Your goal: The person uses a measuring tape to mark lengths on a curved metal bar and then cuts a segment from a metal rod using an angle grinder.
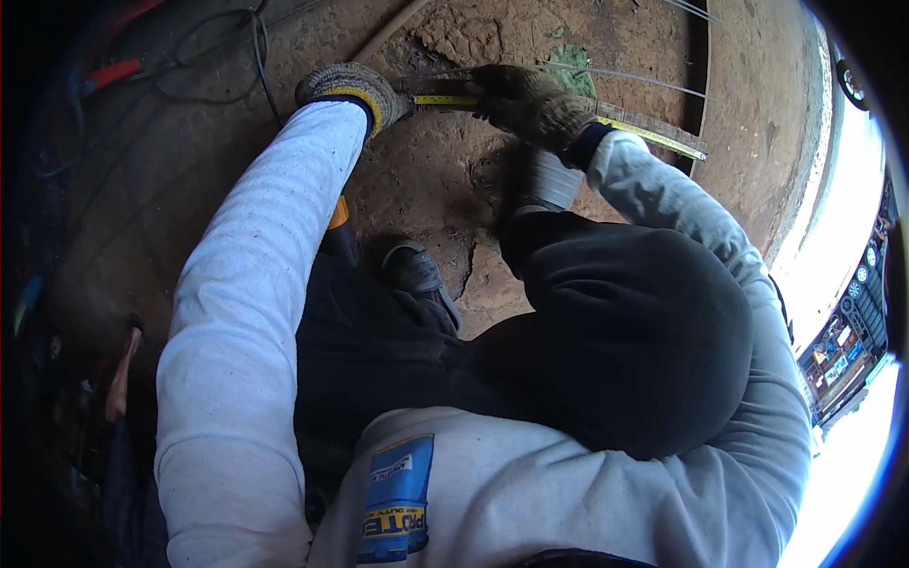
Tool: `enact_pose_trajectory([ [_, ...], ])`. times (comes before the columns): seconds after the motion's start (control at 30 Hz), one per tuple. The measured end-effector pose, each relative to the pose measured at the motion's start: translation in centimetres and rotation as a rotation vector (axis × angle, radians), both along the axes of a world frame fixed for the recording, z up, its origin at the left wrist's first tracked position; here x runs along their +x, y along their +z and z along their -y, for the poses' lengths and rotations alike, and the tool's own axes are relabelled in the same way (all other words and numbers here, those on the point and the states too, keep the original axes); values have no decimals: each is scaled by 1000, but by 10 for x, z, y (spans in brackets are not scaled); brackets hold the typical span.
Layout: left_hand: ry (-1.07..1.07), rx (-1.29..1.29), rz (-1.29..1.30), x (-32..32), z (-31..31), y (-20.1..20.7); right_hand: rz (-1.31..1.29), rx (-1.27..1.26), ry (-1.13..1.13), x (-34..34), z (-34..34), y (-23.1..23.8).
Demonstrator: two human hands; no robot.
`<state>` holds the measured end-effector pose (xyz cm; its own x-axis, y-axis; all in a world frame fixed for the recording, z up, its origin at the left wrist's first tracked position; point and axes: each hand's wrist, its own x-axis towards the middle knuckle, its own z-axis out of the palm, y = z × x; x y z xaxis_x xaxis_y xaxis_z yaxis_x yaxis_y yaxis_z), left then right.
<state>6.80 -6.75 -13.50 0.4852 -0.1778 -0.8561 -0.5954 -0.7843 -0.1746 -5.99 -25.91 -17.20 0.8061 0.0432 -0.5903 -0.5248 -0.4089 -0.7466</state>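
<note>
Closest to my lens, the person's pale grey shirt [530,464] is filling the bottom of my view, a blue and yellow patch [398,497] showing on its front. Beyond it, dark trousers [634,331] are bending at the knee, and a sandalled foot [414,272] is resting on the brown, cracked floor [417,175].

Now up to the hands, both wearing knitted gloves! The left hand [343,87] is curling at the end of its pale sleeve, back toward me; its fingers are hiding from my camera, so I'm unable to tell how tightly it's closing or what it's gripping. Right at its inner edge, a yellow measuring tape [445,100] is emerging and running across to the other side.

And there, the right hand [528,99] is lying over that tape, fingers pointing toward its partner. They're looking dark and blurred, so I'm not managing to tell whether they're pinching the tape or only covering it. Past the wrist the tape is reappearing, stretching rightward along a brown bar [653,125] and ending near a dark crosspiece [700,80].

Just above the right glove, a thin grey strip [653,82] is crossing, and a crumpled green scrap [571,66] is lying behind it.
</note>
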Motion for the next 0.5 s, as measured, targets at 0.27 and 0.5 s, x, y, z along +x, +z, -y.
enact_pose_trajectory([
  [0.27, 14, 10, -37, 2, 4, 7, 130, -182, 217, 11, -13, -33],
  [0.5, 62, 10, -43, 2, 5, 18, 141, -297, 303, 22, -26, -13],
])
